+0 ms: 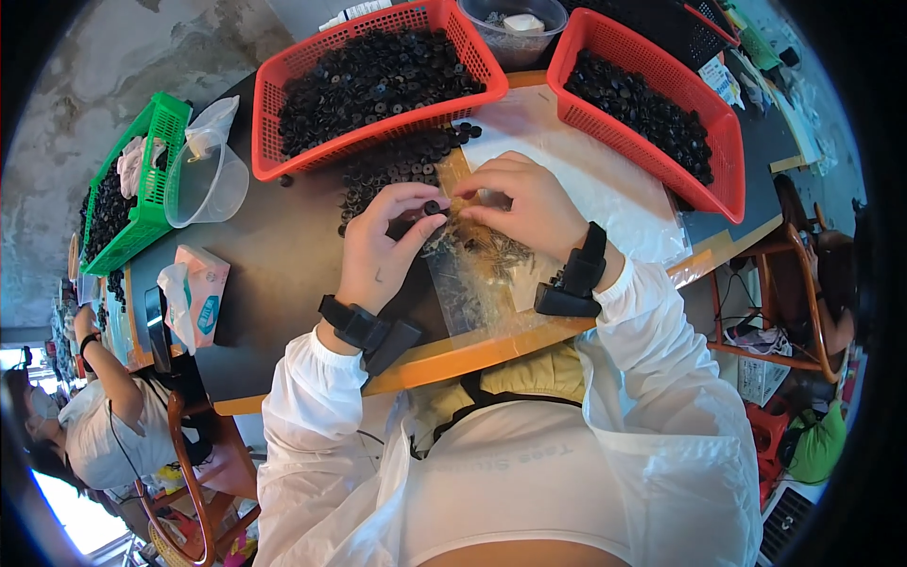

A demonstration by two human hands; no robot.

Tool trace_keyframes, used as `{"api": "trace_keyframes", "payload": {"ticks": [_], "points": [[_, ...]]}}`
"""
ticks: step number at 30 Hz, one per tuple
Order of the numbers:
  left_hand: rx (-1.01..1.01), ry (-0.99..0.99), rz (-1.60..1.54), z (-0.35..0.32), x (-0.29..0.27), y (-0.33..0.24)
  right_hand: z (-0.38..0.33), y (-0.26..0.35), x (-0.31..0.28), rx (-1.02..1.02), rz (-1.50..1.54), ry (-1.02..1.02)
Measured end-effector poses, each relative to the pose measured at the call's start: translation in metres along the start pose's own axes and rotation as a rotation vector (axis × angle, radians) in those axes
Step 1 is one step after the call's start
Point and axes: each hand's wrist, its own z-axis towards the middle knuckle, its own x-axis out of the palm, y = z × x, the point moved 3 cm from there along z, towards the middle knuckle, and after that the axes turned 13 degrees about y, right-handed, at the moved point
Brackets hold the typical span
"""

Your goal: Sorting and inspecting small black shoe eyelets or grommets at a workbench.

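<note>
- 2 red baskets (378, 71) of black rings stand behind the hands; a loose ring pile (397, 165) lies between.
- Left hand (378, 246) pinches 1 small black ring (432, 207) above the clear screw bag (472, 265).
- Right hand (524, 208), fingers curled together, fingertips just beside the ring.

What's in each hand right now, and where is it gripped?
The left hand pinches a small black ring by its rim, between thumb and fingertips. The right hand has its fingertips bunched beside it; whether it holds anything cannot be told.
</note>
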Motion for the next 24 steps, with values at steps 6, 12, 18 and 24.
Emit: {"api": "trace_keyframes", "payload": {"ticks": [6,12,18,24], "points": [[-0.012,-0.125,-0.023,0.0,-0.007,0.001,0.001,0.0,0.009,-0.135,-0.063,0.166],[0.14,-0.308,-0.108,0.0,-0.017,0.0,0.012,0.031,0.024,-0.386,-0.233,0.171],[0.178,-0.352,-0.11,-0.002,-0.022,0.003,0.028,0.044,0.054,-0.51,-0.324,0.216],[0.152,-0.333,-0.123,-0.004,-0.022,0.0,0.03,0.048,0.053,-0.585,-0.578,0.212]]}}
